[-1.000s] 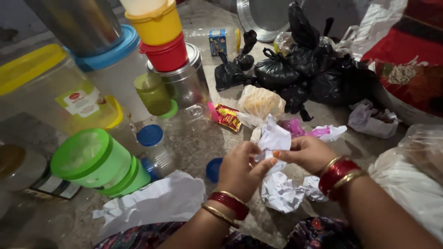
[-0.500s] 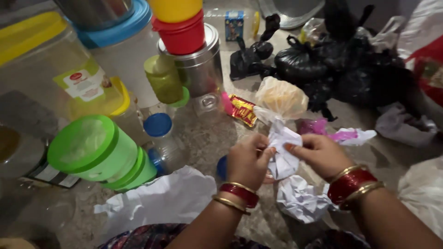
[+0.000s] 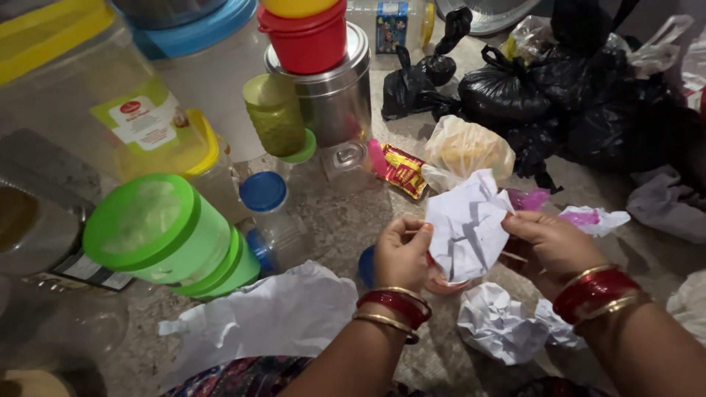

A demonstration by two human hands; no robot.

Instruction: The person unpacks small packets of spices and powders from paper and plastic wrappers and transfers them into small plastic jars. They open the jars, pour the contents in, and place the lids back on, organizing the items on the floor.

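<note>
From the head camera, which is my only view, I look down at a speckled stone floor (image 3: 338,220) crowded with containers and bags. The left hand (image 3: 401,254) and the right hand (image 3: 544,246) meet near the middle of it. Each pinches one side of a creased white paper sheet (image 3: 467,228) between thumb and fingertips and holds it up off the floor, partly spread. Both hands are narrowly closed on the sheet, with nothing else in them. I judge the step in hand to be opening this sheet out. Spreading it further calls for an even outward pull from both pinches, gentle enough that the creases do not tear. Just below the sheet lies a crumpled paper ball (image 3: 496,320), and a larger white paper (image 3: 272,316) lies near the left wrist. A blue lid (image 3: 365,261) peeks out behind the left hand. Two green-lidded tubs (image 3: 147,228) lie on their sides to the left, with a blue-capped bottle (image 3: 265,195) beside them. Beyond the sheet are a red-and-yellow sachet (image 3: 401,169), a clear bag of pale contents (image 3: 467,147), a steel canister (image 3: 331,88) and several knotted black bags (image 3: 529,95).
</note>
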